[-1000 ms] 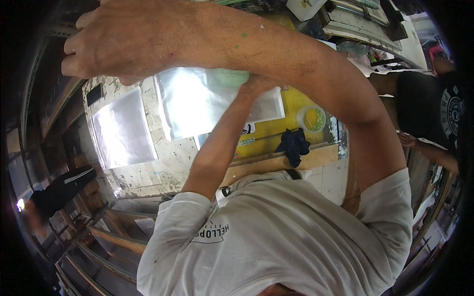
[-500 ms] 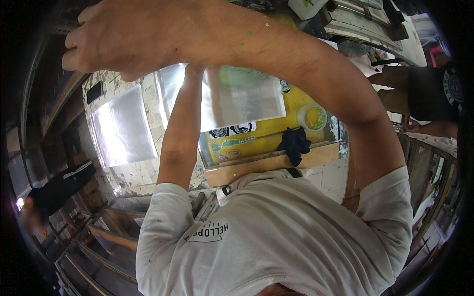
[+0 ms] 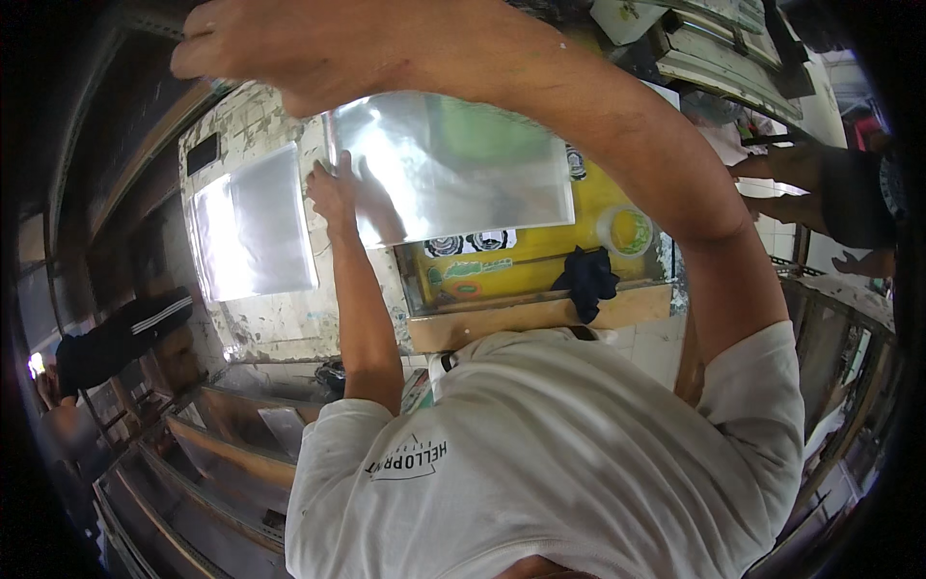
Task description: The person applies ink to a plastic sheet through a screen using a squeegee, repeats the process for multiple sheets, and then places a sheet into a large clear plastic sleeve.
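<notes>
My left hand [image 3: 333, 193] is at the left edge of a shiny clear plastic sheet [image 3: 473, 188], fingers apart and touching or just over the edge. I cannot tell whether the sheet is one layer or several. It lies partly over a yellow work surface [image 3: 540, 246] with a wooden front edge. My right arm crosses high in front of the view, hiding the sheet's far part. At the upper left, close up, my right hand [image 3: 256, 48] has its fingers curled closed; what they hold, if anything, is hidden.
Another shiny plastic sheet [image 3: 256, 227] lies left on the paint-stained table [image 3: 362, 299], near a black phone-like object [image 3: 203, 154]. A dark crumpled cloth [image 3: 586, 280] and a roll of tape [image 3: 625, 232] lie on the right. People stand at both sides.
My left hand has come back toward me and left from under my right arm, its fingers now showing at the sheet's edge. My right hand has shifted slightly up and right.
</notes>
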Demonstrator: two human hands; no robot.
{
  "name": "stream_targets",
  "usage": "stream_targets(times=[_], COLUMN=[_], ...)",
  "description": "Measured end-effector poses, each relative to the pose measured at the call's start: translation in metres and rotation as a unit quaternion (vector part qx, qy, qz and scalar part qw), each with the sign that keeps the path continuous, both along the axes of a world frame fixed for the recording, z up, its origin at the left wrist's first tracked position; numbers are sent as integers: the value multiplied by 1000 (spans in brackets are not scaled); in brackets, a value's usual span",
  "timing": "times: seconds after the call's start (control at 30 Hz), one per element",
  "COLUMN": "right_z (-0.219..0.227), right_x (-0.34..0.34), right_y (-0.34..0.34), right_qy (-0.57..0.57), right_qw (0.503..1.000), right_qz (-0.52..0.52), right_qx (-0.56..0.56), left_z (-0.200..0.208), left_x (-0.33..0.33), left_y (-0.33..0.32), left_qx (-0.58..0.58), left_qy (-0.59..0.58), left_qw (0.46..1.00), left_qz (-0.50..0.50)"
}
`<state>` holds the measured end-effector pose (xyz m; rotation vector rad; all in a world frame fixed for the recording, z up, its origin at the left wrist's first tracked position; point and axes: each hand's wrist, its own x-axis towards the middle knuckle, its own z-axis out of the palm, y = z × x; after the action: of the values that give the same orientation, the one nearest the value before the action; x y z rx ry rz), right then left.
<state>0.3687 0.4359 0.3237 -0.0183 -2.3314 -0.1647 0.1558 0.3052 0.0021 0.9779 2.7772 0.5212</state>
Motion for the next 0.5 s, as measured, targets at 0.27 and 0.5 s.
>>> stream_targets(times=[0.27, 0.5], right_z=[-6, -9], right_x=[-12, -10], right_y=[8, -13], right_qy=[1, -59], right_qw=[1000, 992], right_qz=[16, -109], right_qx=[1, 8], left_z=[-14, -4], left_x=[-16, -9], left_y=[-32, -28], left_qx=[148, 300], left_qy=[-157, -119], left_qw=[974, 945], left_qz=[-72, -57])
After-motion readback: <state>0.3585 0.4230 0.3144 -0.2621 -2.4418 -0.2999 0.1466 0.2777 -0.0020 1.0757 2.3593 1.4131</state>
